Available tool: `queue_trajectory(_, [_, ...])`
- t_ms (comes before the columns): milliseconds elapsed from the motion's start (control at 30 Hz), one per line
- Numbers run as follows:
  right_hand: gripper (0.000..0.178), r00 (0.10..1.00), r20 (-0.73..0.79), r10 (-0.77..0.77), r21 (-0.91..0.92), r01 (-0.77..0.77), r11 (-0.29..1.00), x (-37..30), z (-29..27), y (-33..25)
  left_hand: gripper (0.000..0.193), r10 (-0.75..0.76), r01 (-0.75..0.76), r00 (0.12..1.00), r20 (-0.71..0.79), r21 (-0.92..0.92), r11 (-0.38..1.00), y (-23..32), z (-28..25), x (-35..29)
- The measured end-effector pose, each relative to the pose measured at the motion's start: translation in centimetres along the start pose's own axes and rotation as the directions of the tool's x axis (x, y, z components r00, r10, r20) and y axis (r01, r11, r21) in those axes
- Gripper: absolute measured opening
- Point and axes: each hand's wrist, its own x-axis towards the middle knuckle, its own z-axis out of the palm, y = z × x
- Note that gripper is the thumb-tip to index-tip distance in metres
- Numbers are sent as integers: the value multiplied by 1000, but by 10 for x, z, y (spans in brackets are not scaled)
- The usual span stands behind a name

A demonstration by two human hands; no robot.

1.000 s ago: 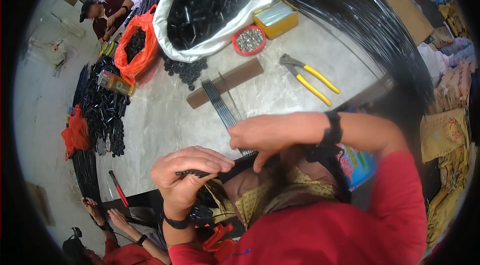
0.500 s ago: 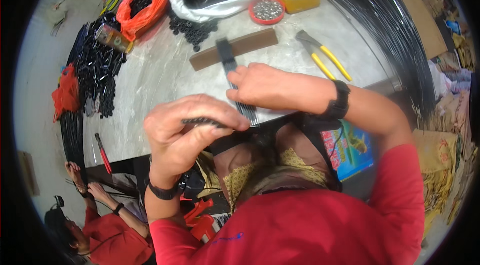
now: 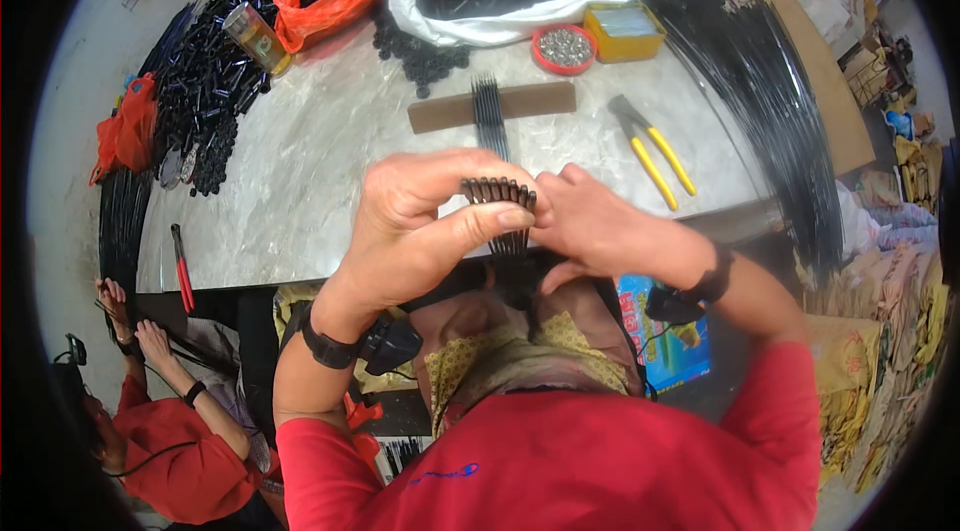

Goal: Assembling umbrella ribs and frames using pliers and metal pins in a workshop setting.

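My left hand (image 3: 420, 216) is closed, pinching a row of short black tubes (image 3: 497, 193) side by side between thumb and forefinger. Beneath it runs a flat bundle of thin black rods (image 3: 488, 116), its far ends lying over a brown wooden strip (image 3: 440, 117). The rods show again below my thumb, near the table's front edge. My right hand (image 3: 605, 229) is against the right end of the row, its fingers bent and partly hidden. Its thumb points down, apart from the fingers, and I see nothing held in it.
Yellow-handled cutters (image 3: 655, 151) lie on the grey table (image 3: 310, 171). Behind are a white sack (image 3: 510, 31) of black parts, a red dish (image 3: 564, 49) of metal bits and a yellow box (image 3: 625, 31). Long black rods (image 3: 770, 91) fill the right side. A co-worker (image 3: 180, 441) sits at left.
My left hand has moved up and right, turning the row of tubes into view. My right hand has slid off the top of the rods to their right side. The view has shifted.
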Motion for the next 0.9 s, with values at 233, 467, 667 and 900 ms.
queue_trajectory(233, [48,964,-253,-77,94,104,990,14,54,11,9,4,-13,997,81,113,994,7,3,-5])
queue_trajectory(467, [35,962,-270,-29,145,71,987,19,56,8,8,26,-31,995,99,46,998,4,2,-3])
queue_trajectory(667, [51,1000,-23,14,224,-8,975,17,6,14,8,8,-9,998,66,26,1000,6,-2,5])
queue_trajectory(900, [16,870,-319,375,-29,-404,914,-8,-81,109,11,-47,49,996,70,-30,998,2,-5,-2])
